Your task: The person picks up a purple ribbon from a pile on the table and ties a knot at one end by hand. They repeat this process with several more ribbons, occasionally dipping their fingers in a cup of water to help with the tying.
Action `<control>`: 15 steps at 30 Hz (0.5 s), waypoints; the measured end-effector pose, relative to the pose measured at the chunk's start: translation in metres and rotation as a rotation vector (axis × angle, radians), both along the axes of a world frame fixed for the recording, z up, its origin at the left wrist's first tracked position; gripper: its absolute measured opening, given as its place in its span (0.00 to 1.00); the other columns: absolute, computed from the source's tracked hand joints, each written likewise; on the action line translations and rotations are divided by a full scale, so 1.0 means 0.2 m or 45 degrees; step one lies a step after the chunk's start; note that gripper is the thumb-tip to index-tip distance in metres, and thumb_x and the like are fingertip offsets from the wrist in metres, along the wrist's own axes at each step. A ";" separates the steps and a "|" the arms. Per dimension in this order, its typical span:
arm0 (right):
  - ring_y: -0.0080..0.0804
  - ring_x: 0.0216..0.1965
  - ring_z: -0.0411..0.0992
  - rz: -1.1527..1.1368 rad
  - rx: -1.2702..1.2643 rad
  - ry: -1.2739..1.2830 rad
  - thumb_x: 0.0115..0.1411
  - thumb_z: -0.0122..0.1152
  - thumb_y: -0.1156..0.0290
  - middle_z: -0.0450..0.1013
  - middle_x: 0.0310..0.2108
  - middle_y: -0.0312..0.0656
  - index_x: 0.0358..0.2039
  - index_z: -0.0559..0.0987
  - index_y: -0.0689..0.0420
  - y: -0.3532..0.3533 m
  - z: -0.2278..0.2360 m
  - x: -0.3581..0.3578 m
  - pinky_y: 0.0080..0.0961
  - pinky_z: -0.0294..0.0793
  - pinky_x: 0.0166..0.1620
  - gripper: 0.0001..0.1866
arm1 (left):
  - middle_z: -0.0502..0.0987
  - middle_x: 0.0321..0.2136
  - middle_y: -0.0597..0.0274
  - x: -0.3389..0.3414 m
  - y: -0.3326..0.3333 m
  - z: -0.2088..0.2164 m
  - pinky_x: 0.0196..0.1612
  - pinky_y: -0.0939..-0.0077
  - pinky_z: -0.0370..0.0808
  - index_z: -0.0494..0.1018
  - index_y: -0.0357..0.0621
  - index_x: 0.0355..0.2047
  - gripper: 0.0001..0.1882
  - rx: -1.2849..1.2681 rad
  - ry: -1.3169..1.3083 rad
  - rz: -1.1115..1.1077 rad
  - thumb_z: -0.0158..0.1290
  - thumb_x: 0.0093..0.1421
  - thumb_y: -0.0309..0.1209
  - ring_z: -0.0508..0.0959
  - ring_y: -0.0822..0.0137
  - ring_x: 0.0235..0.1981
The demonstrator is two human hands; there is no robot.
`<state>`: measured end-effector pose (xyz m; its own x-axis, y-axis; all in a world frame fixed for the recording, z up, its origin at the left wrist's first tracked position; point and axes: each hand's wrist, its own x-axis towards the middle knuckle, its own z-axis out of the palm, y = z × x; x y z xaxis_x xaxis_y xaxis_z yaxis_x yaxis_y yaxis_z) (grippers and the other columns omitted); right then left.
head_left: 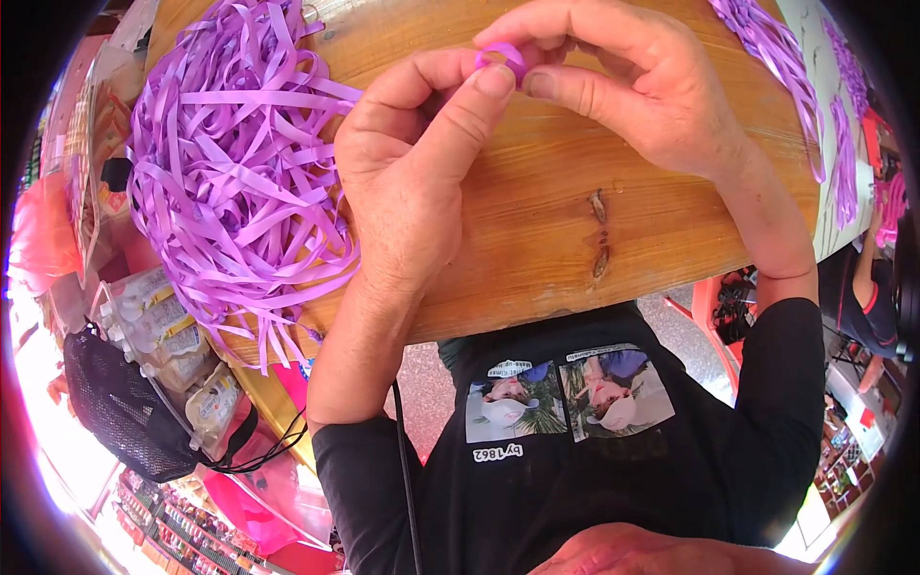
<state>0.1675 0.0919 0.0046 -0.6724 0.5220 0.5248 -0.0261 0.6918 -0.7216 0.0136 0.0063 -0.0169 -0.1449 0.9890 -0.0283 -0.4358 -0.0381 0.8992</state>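
Both hands meet above the wooden table, near its far side. Between them a purple ribbon (513, 59) is bent into a small loop. My left hand (412, 153) pinches the loop's left side between thumb and forefinger. My right hand (637, 86) grips the other side with thumb and fingertips; some of its fingers are hidden behind. To the left of my left hand lies a large tangled heap of purple ribbons (240, 163), several with small knots, spilling over the table's near edge.
The wooden table (537, 230) has dark knots in its grain. More purple ribbons (781, 57) lie at its far right, beside a white surface. A black mesh bag (125, 402) and clear plastic packages (158, 311) sit at the left. Another person's arm (865, 268) shows at the right.
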 end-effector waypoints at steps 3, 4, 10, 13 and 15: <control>0.36 0.35 0.74 0.044 0.252 0.011 0.55 0.58 0.79 0.74 0.34 0.45 0.40 0.76 0.62 -0.06 0.05 0.03 0.26 0.72 0.38 0.11 | 0.75 0.27 0.69 -0.02 0.00 0.00 0.27 0.88 0.64 0.75 0.35 0.36 0.07 -0.109 0.060 -0.030 0.55 0.57 0.24 0.66 0.82 0.21; 0.37 0.35 0.73 -0.049 0.144 -0.114 0.54 0.58 0.79 0.73 0.33 0.46 0.40 0.76 0.62 -0.08 0.07 0.03 0.26 0.72 0.38 0.11 | 0.74 0.26 0.71 -0.03 0.00 0.00 0.26 0.88 0.62 0.75 0.34 0.36 0.07 -0.150 0.101 -0.053 0.55 0.57 0.25 0.64 0.83 0.20; 0.37 0.31 0.71 -0.155 0.677 -0.213 0.50 0.60 0.79 0.72 0.32 0.44 0.39 0.77 0.64 -0.01 -0.04 0.02 0.27 0.69 0.34 0.13 | 0.74 0.25 0.72 -0.03 0.02 -0.03 0.26 0.92 0.63 0.76 0.34 0.34 0.08 -0.188 0.199 -0.107 0.57 0.56 0.26 0.68 0.84 0.24; 0.36 0.31 0.71 -0.167 0.711 -0.216 0.50 0.61 0.78 0.72 0.31 0.43 0.37 0.77 0.63 -0.03 -0.01 0.03 0.26 0.70 0.34 0.12 | 0.74 0.23 0.73 -0.04 0.02 -0.03 0.24 0.92 0.62 0.77 0.35 0.34 0.08 -0.236 0.234 -0.124 0.59 0.55 0.26 0.67 0.85 0.22; 0.35 0.30 0.71 -0.175 0.706 -0.210 0.49 0.62 0.78 0.73 0.30 0.43 0.37 0.78 0.62 -0.04 0.01 0.03 0.25 0.70 0.34 0.12 | 0.74 0.23 0.73 -0.05 0.02 -0.02 0.23 0.92 0.62 0.77 0.36 0.33 0.08 -0.251 0.195 -0.135 0.59 0.54 0.26 0.67 0.85 0.21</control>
<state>0.1740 0.0840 0.0066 -0.7141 0.2877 0.6382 0.1723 0.9558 -0.2381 0.0027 0.0104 -0.0206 -0.0584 0.9765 -0.2073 -0.2862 0.1826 0.9406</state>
